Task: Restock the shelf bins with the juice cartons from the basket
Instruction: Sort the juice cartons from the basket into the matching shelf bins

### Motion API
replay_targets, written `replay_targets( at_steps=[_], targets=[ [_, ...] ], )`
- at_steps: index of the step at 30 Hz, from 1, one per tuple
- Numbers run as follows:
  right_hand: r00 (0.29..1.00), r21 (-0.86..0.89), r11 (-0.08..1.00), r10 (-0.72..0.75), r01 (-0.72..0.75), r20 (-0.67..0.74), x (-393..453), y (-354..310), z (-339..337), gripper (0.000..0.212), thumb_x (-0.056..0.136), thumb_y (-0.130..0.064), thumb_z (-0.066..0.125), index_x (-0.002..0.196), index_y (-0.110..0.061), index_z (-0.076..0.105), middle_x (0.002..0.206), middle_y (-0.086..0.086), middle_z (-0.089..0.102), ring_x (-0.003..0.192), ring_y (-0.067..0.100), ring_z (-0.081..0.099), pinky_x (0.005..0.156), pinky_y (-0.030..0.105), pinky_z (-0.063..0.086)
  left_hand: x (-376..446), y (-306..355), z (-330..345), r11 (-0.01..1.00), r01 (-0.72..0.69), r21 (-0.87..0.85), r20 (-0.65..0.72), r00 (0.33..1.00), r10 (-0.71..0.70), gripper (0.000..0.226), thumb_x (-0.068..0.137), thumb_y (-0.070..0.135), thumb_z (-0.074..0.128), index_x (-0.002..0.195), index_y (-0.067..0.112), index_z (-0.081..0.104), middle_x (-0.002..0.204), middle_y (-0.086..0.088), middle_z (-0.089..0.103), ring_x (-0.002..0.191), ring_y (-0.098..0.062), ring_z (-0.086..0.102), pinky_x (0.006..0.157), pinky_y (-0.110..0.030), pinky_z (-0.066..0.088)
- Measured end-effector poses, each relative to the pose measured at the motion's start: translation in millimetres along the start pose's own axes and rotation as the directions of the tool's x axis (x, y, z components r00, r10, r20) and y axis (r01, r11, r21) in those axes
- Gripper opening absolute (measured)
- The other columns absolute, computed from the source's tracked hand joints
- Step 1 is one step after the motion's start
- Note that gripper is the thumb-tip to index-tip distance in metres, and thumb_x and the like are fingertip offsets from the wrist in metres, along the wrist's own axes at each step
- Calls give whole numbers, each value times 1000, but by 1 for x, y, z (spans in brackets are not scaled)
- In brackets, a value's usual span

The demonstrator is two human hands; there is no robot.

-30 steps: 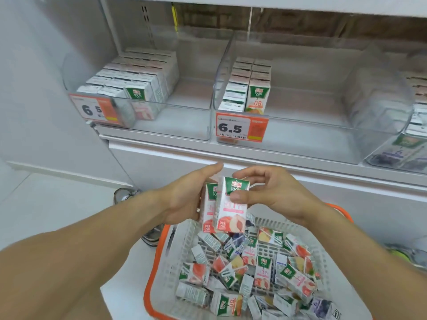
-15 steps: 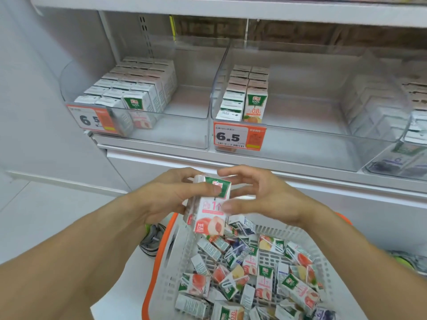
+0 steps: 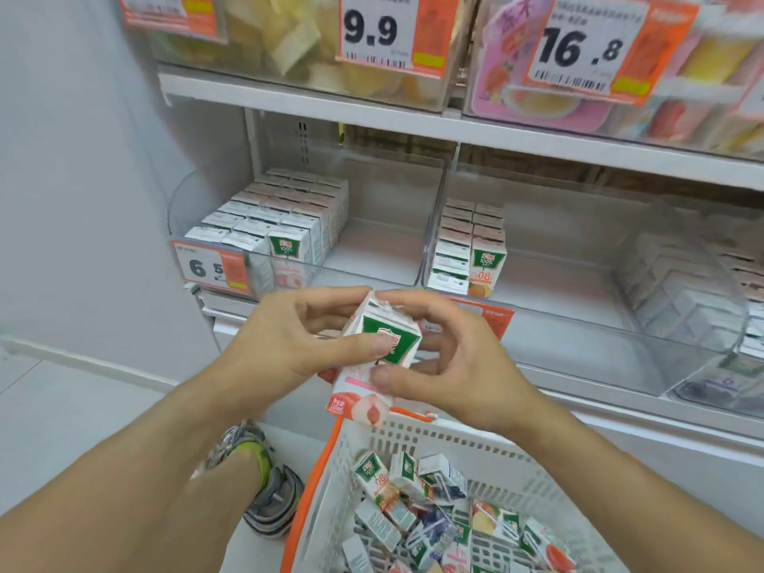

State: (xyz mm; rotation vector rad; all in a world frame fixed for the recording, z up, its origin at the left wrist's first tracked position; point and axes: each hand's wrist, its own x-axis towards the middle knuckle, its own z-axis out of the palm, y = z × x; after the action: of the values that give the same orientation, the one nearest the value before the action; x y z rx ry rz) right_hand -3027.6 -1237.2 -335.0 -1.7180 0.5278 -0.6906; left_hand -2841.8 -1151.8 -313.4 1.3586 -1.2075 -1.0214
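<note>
While both hands (image 3: 289,345) (image 3: 454,366) grip peach carton (image 3: 372,366) – perhaps two – basket (image 3: 413,448) sits below

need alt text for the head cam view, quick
Both hands, left and right, hold a peach juice carton above a white basket of loose cartons. Behind are clear shelf bins, the left bin and the middle bin, each partly stocked with upright cartons.

Your left hand (image 3: 285,345) and right hand (image 3: 450,366) both grip a small stack of juice cartons (image 3: 374,357), tilted, above the basket (image 3: 413,444); loose cartons (image 3: 438,519) fill the basket; left bin (image 3: 372,275) and middle bin (image 3: 578,332) partly stocked.
</note>
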Motion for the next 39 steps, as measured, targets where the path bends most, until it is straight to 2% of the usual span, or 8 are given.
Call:
replay_targets(
  at_steps=[6,9,12,17,21,27,34,39],
  targets=[
    [953,-247,940,-273,236,-129,77,-36,22,61,67,-4,86,120,-26,64,116,8,64,96,19,70,67,32,60,29,19,-47,958,-269,-98,-171,953,250,69,69,36,79,132,14,61,122,5,71,114,-9,65,90,-20,52],
    [927,-446,854,-355,268,-123,116,-35,23,63,65,-16,85,119,-36,62,118,-2,62,102,17,68,82,40,59,50,15,-63,947,-302,-108,-344,905,249,47,82,41,74,124,22,65,120,7,70,110,-2,65,84,-15,53],
    [923,-602,774,-354,198,-151,153,-27,15,62,63,-30,82,119,-42,60,114,-6,59,102,9,64,83,36,58,71,-8,-73,959,-245,139,-522,805,281,20,91,17,64,110,24,70,114,8,68,99,3,61,69,-1,44],
    [923,-689,719,-198,-92,-330,219,-4,1,59,65,-36,80,120,-37,59,113,-9,65,100,13,63,85,29,53,91,-56,-80,789,-135,599,-357,838,414,32,70,23,64,101,24,73,104,10,61,108,-17,55,93,-18,34],
    [922,-690,692,-91,-213,-375,275,25,-8,63,67,-25,84,123,-29,55,129,2,56,111,20,60,93,30,52,94,-69,-83,769,-178,614,-353,810,468,22,68,24,85,87,27,74,94,11,63,100,-12,53,88,-19,34],
    [926,-542,803,30,-246,-376,300,59,-19,70,71,6,77,128,-25,51,135,7,49,109,18,56,92,27,52,93,-85,-87,752,-244,612,-306,804,510,14,70,32,74,83,35,71,91,18,60,97,-5,49,89,-12,33],
    [925,-654,678,105,-336,-366,300,75,-21,69,86,-7,75,146,-28,48,152,10,24,136,26,42,110,18,29,95,-84,-84,752,-217,622,-333,796,505,9,71,34,65,79,35,70,86,20,59,92,-5,51,85,-20,36],
    [902,-564,749,105,-349,-418,296,75,-18,67,83,-6,78,140,-31,53,135,6,42,123,24,54,105,24,42,94,-84,-84,764,-217,607,-343,796,499,10,74,34,61,80,36,69,87,22,58,96,-4,52,87,-23,39]
  ],
)
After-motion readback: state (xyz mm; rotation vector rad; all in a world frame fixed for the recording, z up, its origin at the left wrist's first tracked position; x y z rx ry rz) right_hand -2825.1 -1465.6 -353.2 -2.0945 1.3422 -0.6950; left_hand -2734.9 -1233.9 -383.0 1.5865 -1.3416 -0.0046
